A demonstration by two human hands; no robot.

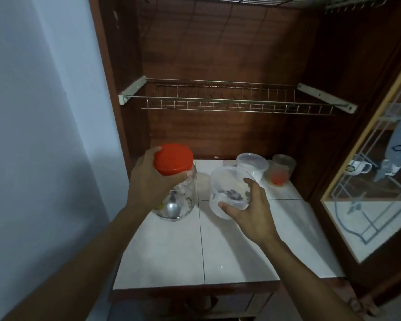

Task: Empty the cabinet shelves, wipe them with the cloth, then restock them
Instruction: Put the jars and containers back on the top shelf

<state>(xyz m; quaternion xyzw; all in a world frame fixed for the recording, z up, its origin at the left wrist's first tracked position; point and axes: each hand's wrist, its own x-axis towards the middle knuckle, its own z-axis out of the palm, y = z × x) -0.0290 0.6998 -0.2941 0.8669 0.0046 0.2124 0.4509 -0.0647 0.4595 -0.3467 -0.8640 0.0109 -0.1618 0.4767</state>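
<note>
Head view. The white tiled counter (pixel 218 251) forms the cabinet's lower shelf, with a wire rack (pixel 218 100) mounted above it.

The left grip (pixel 148 181) is curled round the red lid (pixel 173 159) of a clear jar (pixel 183 195), thumb on the far side and fingers on the near side. The jar is upright near the counter's left edge, in the back half. It holds a metal spoon (pixel 171 208) and some pale scraps, too blurred to identify.

The right grip (pixel 250 214) holds an open clear tub (pixel 225 181) by its side wall, thumb on the near side and fingers round the right. The tub is tilted with its mouth toward the camera, about mid-width on the counter. It contains small dark bits. Whether its base touches the counter cannot be told.

A lidded tub (pixel 252 163) with white contents stands just behind it. A small translucent cup (pixel 281 170) with orange-red contents stands at the counter's back right corner.

A glass door (pixel 368 193) stands open to the right.
</note>
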